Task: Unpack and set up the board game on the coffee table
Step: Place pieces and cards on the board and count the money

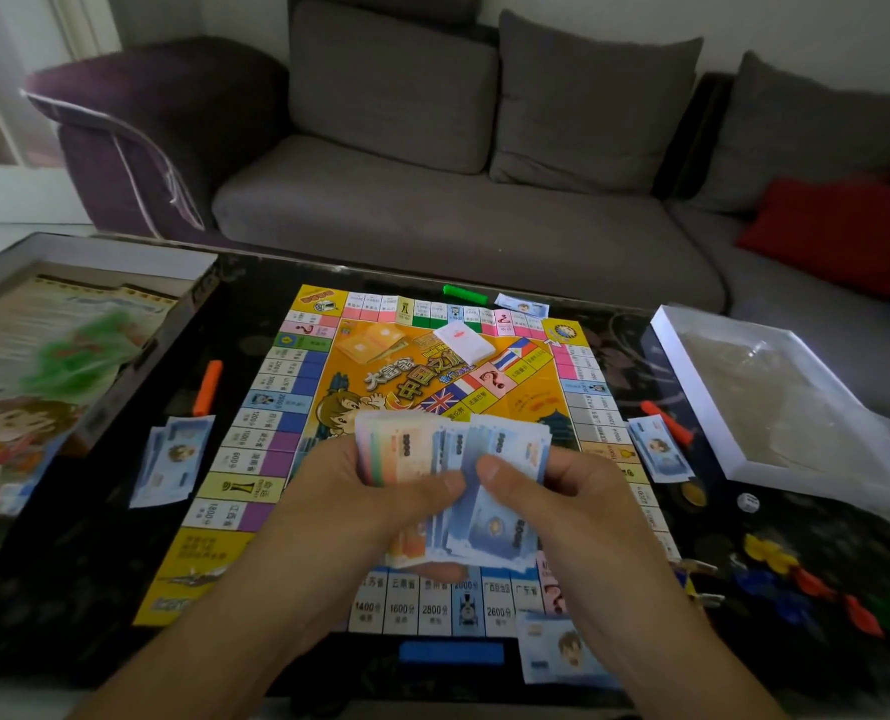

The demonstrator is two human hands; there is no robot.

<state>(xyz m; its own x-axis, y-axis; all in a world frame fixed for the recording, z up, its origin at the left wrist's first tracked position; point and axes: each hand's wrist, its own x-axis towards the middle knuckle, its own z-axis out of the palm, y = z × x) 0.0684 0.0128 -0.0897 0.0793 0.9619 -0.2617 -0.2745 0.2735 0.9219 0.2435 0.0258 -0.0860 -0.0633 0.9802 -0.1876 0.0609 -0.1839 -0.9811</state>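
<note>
The yellow game board (328,407) lies unfolded on the dark coffee table (94,589). Above its near half both my hands hold a fanned stack of play money (448,449). My left hand (380,506) grips the stack from the left, thumb on top. My right hand (562,501) pinches the blue notes on the right side. Small piles of blue notes lie at the left (172,459), right (658,449), far (523,306) and near (562,652) sides of the board. A white card deck (463,343) sits on the board's middle.
The open game box (68,356) with green pieces stands at left, the white lid (775,407) at right. Orange (207,387), green (463,293) and blue (450,653) holders lie around the board. Coloured tokens (806,584) and a die (746,502) lie at right. A grey sofa (458,210) is behind.
</note>
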